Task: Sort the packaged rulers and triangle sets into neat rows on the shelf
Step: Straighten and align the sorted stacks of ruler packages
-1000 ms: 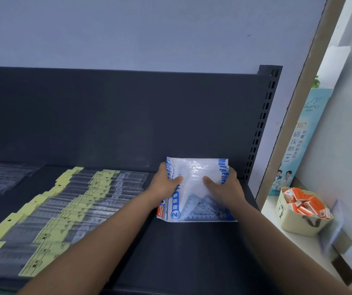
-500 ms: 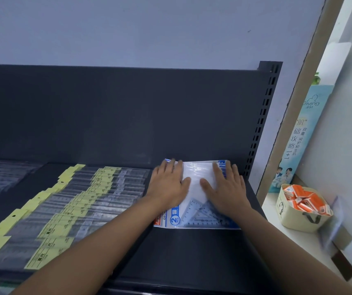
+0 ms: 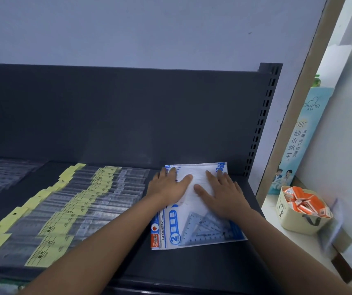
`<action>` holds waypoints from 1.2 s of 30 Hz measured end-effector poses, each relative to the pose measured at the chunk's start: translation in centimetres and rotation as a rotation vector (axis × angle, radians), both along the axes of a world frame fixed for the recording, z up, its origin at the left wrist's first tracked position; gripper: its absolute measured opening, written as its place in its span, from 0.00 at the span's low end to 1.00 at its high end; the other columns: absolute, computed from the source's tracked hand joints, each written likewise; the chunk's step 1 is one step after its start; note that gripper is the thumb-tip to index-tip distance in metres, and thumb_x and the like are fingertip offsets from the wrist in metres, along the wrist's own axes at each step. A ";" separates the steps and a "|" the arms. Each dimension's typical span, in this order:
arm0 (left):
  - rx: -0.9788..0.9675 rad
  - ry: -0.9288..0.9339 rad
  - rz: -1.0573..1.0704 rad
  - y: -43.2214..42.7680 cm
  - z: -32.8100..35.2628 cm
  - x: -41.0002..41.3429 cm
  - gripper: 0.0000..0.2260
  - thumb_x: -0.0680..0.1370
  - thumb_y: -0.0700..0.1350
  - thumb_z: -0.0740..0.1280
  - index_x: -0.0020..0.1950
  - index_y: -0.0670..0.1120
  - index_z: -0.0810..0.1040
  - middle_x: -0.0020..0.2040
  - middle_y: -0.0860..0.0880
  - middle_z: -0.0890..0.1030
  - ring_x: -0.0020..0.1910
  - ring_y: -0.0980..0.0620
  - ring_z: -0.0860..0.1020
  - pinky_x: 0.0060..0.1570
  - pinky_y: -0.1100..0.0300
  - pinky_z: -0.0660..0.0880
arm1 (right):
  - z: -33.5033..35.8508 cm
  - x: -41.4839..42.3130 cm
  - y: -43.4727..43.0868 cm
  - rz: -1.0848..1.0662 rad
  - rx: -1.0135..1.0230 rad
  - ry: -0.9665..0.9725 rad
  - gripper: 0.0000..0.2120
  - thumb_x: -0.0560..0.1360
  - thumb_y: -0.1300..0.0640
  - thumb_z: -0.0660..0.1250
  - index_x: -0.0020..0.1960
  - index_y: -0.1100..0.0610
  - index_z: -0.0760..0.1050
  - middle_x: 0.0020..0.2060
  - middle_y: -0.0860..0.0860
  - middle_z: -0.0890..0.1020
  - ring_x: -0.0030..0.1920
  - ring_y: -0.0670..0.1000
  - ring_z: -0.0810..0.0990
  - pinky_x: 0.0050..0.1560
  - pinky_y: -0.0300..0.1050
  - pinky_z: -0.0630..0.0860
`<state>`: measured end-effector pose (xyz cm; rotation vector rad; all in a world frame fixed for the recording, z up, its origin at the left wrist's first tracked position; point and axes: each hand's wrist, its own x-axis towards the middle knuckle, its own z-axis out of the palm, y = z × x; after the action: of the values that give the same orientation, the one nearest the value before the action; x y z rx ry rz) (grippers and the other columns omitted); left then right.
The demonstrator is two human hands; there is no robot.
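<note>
Dark shelf (image 3: pixel 192 271), lilac wall | ruler rows (image 3: pixel 81 205) left | both hands' fingers (image 3: pixel 172 174) flat, pressing triangle-set stack (image 3: pixel 196 231)

Triangle-set pkgs (image 3: pixel 194 228) stacked flat, right of ruler rows (image 3: pixel 81 201).

shelf (image 3: pixel 192 269): matt dark metal | triangle set packs (image 3: pixel 194 233): glossy plastic | ruler tags (image 3: pixel 49 228): yellow paper

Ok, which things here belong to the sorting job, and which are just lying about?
Job: triangle sets, pressed flat by left hand and right hand; yellow-tagged rulers; clear ruler packs far left; shelf.
Lying about: basket of orange boxes; banner.
</note>
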<state>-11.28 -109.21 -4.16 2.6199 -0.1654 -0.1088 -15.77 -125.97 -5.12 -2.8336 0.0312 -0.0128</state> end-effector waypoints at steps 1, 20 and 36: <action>-0.073 0.041 0.032 -0.1 0.1 0.4 0.34 0.76 0.67 0.53 0.78 0.51 0.56 0.78 0.45 0.55 0.76 0.42 0.57 0.71 0.47 0.58 | -0.1 0.0 -0.1 0.004 0.014 0.022 0.37 0.74 0.29 0.42 0.77 0.47 0.44 0.78 0.51 0.47 0.77 0.52 0.44 0.74 0.55 0.42; -0.969 0.307 0.361 1.3 1.1 5.0 0.09 0.77 0.36 0.68 0.55 0.34 0.76 0.44 0.40 0.81 0.39 0.42 0.80 0.38 0.49 0.79 | -0.1 0.0 -3.0 -0.196 0.307 -0.080 0.26 0.79 0.37 0.44 0.59 0.52 0.73 0.52 0.50 0.80 0.44 0.48 0.74 0.56 0.47 0.70; -0.724 0.387 0.269 0.7 3.6 5.3 0.01 0.72 0.34 0.63 0.41 0.39 0.73 0.34 0.43 0.74 0.27 0.48 0.74 0.29 0.61 0.73 | 1.9 5.0 -4.4 -0.449 0.710 -0.060 0.18 0.77 0.52 0.65 0.61 0.63 0.73 0.55 0.57 0.79 0.39 0.48 0.73 0.39 0.42 0.68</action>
<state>-5.95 -108.52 -0.52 1.8353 0.2427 -0.3796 -10.80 -130.32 -3.20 -2.0653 0.5421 -0.1519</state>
